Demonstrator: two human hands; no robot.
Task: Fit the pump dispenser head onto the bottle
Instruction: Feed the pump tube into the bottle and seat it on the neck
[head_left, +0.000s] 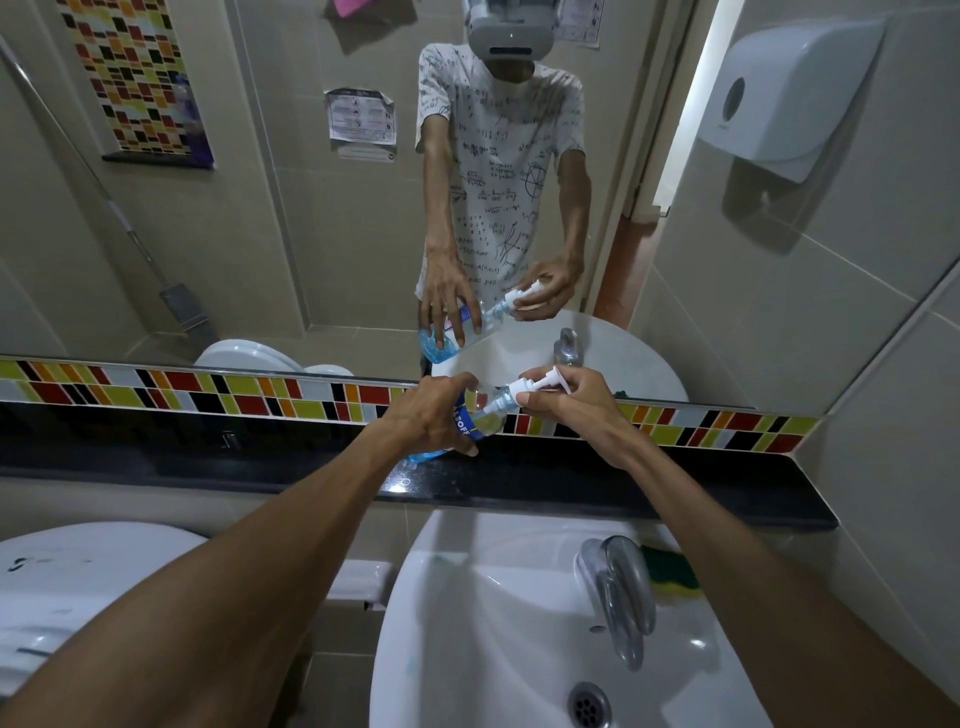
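A clear bottle (480, 415) with blue liquid and a blue label is tilted to the right, its base resting on the black shelf (208, 457). My left hand (436, 413) is wrapped around its body. My right hand (571, 402) grips the white pump dispenser head (530, 387), whose collar sits at the bottle's neck. The pump's tube runs down inside the bottle. The mirror behind shows the same hold from the far side.
A white sink (519, 623) with a chrome tap (618, 592) lies below the shelf, and a green-yellow sponge (670, 569) sits beside the tap. A toilet cistern (78, 587) stands at the lower left. A paper towel dispenser (789, 98) hangs on the right wall.
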